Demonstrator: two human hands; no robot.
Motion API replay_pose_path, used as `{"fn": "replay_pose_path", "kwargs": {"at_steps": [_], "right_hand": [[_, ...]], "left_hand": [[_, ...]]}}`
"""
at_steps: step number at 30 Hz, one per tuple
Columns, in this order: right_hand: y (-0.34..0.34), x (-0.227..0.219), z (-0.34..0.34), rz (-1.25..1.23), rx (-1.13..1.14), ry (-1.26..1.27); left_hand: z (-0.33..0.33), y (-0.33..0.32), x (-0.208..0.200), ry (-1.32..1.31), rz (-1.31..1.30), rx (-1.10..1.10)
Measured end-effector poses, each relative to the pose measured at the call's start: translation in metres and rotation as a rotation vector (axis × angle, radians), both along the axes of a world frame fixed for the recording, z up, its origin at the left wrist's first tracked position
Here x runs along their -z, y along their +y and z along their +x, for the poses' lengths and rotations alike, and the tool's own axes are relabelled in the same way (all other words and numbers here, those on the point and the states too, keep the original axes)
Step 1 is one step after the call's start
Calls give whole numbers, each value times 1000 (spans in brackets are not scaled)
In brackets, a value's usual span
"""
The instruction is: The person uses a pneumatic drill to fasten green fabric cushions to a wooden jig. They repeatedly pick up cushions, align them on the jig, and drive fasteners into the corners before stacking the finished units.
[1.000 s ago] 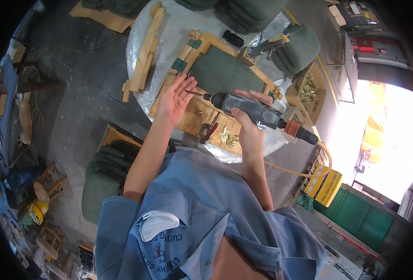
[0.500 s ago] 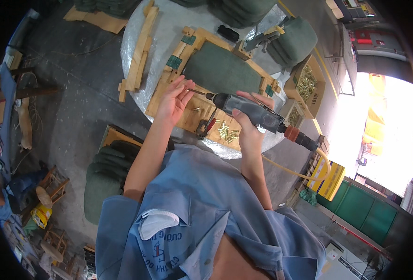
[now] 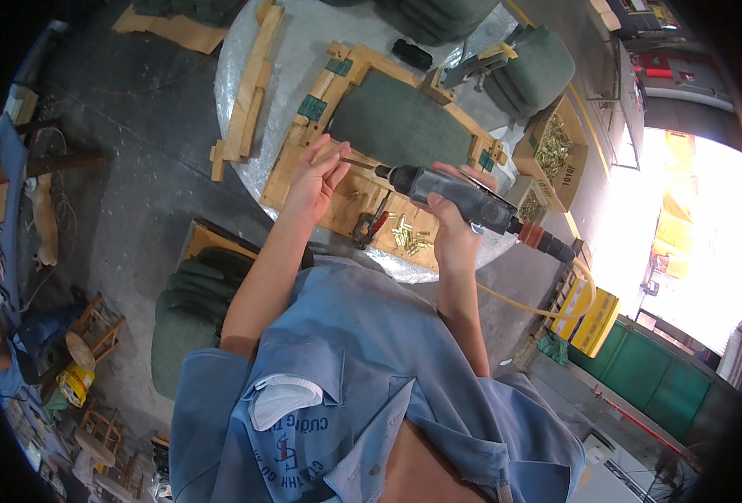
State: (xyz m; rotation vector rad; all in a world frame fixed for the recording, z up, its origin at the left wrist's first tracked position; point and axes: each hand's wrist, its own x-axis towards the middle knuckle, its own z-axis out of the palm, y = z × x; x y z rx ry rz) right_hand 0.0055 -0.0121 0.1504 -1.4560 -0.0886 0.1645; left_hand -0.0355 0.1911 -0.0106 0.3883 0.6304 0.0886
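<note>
Your right hand [image 3: 455, 238] wraps the power driver [image 3: 477, 209], just right of centre frame; its bit [image 3: 361, 164] points left to your left hand [image 3: 314, 183], fingers bent near the tip (I cannot tell whether they pinch anything); hold the body steady; spin nothing while fingertips are that close.

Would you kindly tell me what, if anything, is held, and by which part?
The right grip holds the power tool by its grey body; the left grip is by the tip of the bit, its hold unclear.

Drill [image 3: 467, 199] in right grip [image 3: 453, 235], pad [image 3: 400, 117] in frame [image 3: 379, 63]
</note>
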Motion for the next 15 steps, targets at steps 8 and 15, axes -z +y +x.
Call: {"fn": "replay_pose_path", "kwargs": {"at_steps": [8,15], "right_hand": [[-2,-5,24,164,47,240],[-6,9,59,256,138,399]], "left_hand": [[1,20,-12,-71,140,128],[33,16,-39,-96,310,-8]]}}
